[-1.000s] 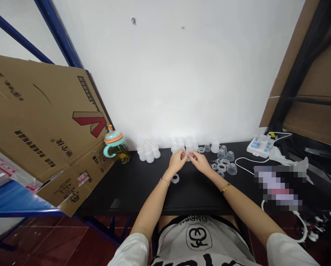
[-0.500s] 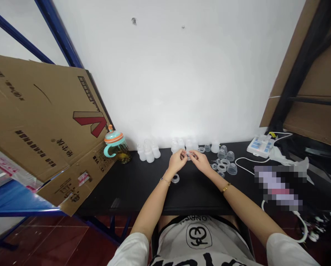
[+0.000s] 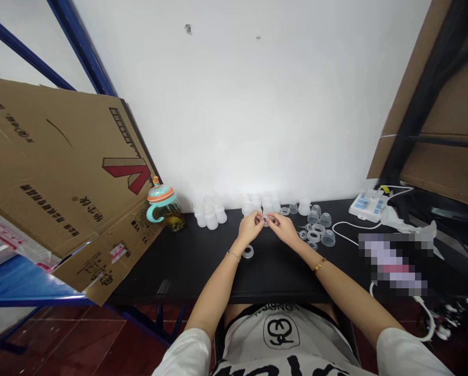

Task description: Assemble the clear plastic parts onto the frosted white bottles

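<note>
Head: hands (image 3: 251, 228) (image 3: 282, 228), carton (image 3: 75, 172) reading "V6".

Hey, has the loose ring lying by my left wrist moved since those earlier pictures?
No. The loose ring shows no visible shift in any direction, judged against the front edge of the black table.

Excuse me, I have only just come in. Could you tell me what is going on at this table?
A person at the black table holds a small clear part between the left hand and right hand; it is too small to make out exactly. A loose ring lies beside the left wrist. Clear domed caps and more rings lie to the right. Whitish bottles stand farther back, some to the left, others behind the hands.
</note>
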Motion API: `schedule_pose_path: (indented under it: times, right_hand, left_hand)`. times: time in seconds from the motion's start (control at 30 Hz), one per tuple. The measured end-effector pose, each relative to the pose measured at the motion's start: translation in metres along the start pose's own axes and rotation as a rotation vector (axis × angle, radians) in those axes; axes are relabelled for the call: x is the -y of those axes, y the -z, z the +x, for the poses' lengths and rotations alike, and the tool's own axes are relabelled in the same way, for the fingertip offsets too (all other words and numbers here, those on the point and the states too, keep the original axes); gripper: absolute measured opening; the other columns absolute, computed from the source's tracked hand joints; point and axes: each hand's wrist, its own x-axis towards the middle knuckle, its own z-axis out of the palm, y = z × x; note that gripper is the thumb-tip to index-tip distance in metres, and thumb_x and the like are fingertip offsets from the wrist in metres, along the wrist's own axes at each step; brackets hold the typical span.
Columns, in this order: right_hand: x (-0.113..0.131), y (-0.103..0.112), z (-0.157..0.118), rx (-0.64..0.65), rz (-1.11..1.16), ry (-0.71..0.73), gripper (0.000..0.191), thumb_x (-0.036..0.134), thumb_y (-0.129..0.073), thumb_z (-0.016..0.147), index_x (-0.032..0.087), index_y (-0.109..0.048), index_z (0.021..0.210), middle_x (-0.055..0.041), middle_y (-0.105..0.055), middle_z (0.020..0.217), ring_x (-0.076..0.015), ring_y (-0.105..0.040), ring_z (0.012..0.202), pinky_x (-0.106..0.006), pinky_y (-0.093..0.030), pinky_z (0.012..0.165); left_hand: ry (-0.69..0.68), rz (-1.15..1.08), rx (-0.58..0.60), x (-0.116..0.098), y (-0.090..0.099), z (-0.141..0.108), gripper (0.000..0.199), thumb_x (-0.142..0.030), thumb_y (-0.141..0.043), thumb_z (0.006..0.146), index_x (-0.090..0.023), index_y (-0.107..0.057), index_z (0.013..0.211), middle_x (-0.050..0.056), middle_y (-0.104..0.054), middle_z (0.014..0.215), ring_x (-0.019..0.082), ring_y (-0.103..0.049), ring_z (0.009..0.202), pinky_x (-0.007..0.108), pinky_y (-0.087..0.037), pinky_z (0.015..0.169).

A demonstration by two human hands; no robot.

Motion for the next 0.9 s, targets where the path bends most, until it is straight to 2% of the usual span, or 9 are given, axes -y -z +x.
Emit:
schedule_pose_path:
  times: [0.47, 0.9]
  right_hand:
    - [-0.0007, -0.0005, 0.001, -0.015, -0.018, -0.01, 0.027, 0.036, -0.057, 0.093, 0.022, -0.073, 0.108, -0.0058, -0.076, 0.089, -0.0205, -0.068, 0.07, -0.031, -0.052, 0.071]
    - [-0.001, -0.0011, 0.0009, -0.026, -0.003, -0.011, 0.032, 0.04, -0.055, 0.094, 0.022, -0.073, 0.115, -0.0058, -0.077, 0.095, -0.0185, -0.067, 0.067, -0.03, -0.053, 0.071]
  left_hand:
    - [-0.052, 0.03, 0.009, 0.0013, -0.0011, -0.0012, 0.016, -0.022, -0.059, 0.088, -0.023, -0.069, 0.1, 0.0, -0.075, 0.087, 0.015, -0.068, 0.071, 0.024, -0.047, 0.068]
    - [0.036, 0.018, -0.036, -0.0026, 0.0011, 0.0005, 0.012, -0.022, -0.061, 0.087, -0.024, -0.069, 0.096, -0.001, -0.075, 0.086, 0.014, -0.068, 0.073, 0.023, -0.046, 0.069]
